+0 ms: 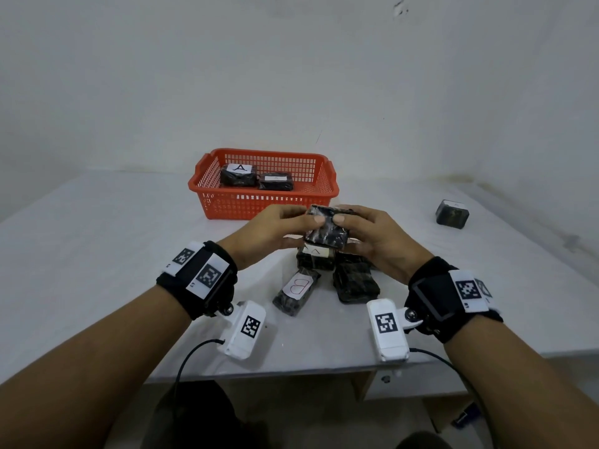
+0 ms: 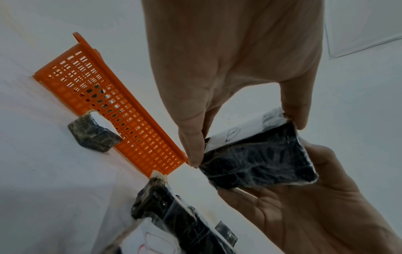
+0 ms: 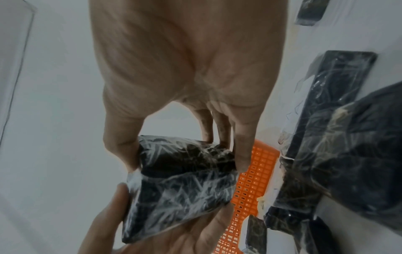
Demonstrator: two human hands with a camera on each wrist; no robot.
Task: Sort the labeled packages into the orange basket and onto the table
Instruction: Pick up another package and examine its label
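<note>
Both hands hold one dark plastic-wrapped package (image 1: 327, 230) above the pile, in front of the orange basket (image 1: 259, 193). My left hand (image 1: 301, 226) pinches its left end between thumb and fingers. My right hand (image 1: 348, 230) grips its right end the same way. In the left wrist view the package (image 2: 259, 154) shows a white label on its far face, its letter unreadable. In the right wrist view the package (image 3: 185, 180) shows only wrapped dark sides. Two packages lie in the basket, one marked A (image 1: 239, 175) and another (image 1: 276, 182) beside it.
Under the hands lie a labelled package (image 1: 316, 256), one marked B (image 1: 296, 291) and a dark one (image 1: 356, 283). A lone package (image 1: 452, 213) stands at the table's right. The wall runs close behind the basket, and the table's front edge (image 1: 291, 372) is near the wrists.
</note>
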